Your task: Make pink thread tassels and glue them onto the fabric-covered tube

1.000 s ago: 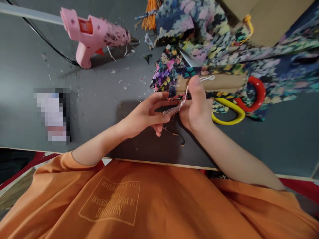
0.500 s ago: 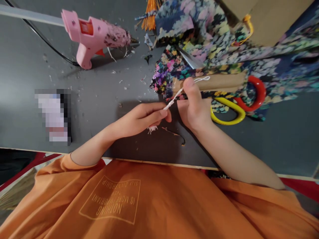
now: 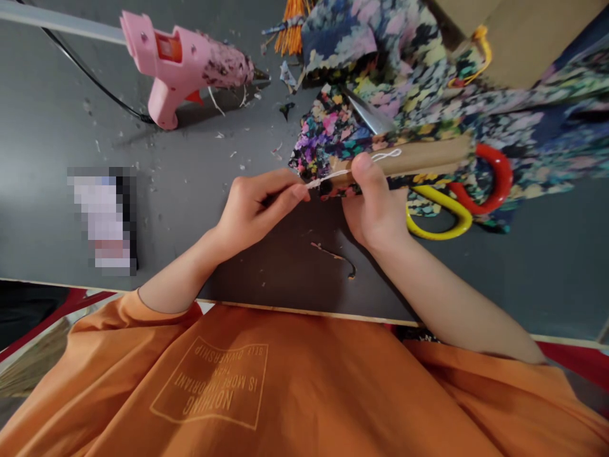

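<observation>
My left hand (image 3: 264, 209) pinches the knotted end of a white cord (image 3: 339, 173) between thumb and fingers. From there the cord runs right, under the thumb of my right hand (image 3: 375, 206), and ends in a loop. That thumb presses it onto a brown cardboard strip (image 3: 423, 154) edged with dark floral fabric (image 3: 316, 133); my right fingers are hidden beneath the strip. Scissors with a red handle and a yellow handle (image 3: 440, 235) lie under the strip, their blade (image 3: 368, 111) showing beyond its far edge.
A pink glue gun (image 3: 166, 70) lies at the far left with its cord trailing off. A blurred-out object (image 3: 107, 222) lies below it. Floral cloth (image 3: 394, 38), an orange tassel (image 3: 288, 28) and brown card (image 3: 523, 38) are at the back. Glue scraps and a thin dark strip (image 3: 333, 252) dot the table.
My left hand has moved up toward the strip's left end, drawing the cord more nearly in line with the strip. White fringe seen below that hand is now out of sight.
</observation>
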The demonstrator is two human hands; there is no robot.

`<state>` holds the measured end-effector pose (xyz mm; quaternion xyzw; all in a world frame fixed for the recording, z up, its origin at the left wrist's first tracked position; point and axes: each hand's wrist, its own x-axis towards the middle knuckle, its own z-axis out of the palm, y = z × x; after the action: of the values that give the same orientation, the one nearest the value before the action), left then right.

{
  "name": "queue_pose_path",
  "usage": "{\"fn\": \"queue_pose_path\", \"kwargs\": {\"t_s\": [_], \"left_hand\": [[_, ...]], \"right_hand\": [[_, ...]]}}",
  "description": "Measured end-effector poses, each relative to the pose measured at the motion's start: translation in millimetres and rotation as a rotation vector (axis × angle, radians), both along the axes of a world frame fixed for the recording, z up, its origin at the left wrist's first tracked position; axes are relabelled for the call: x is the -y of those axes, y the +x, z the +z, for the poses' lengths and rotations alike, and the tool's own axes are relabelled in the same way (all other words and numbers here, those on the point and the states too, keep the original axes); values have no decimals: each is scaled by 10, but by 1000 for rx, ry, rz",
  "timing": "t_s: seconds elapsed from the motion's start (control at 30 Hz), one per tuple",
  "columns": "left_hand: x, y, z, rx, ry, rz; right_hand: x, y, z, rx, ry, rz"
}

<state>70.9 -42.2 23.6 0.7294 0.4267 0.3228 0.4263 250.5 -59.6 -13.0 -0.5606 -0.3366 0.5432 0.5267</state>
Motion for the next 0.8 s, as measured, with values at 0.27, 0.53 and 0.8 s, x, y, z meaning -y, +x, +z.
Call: {"fn": "queue_pose_path", "kwargs": {"t_s": [0.27, 0.53, 0.8], "left_hand": [[-8, -1, -23, -41, -12, 14], [-19, -8, -61, -56, -2, 15], [-26, -7, -84, -40, 1, 28]], "right_hand": [[8, -34, -52, -29, 35, -69], [-17, -36, -83, 64, 72, -107], [-17, -37, -126, -2, 111, -78]]}}
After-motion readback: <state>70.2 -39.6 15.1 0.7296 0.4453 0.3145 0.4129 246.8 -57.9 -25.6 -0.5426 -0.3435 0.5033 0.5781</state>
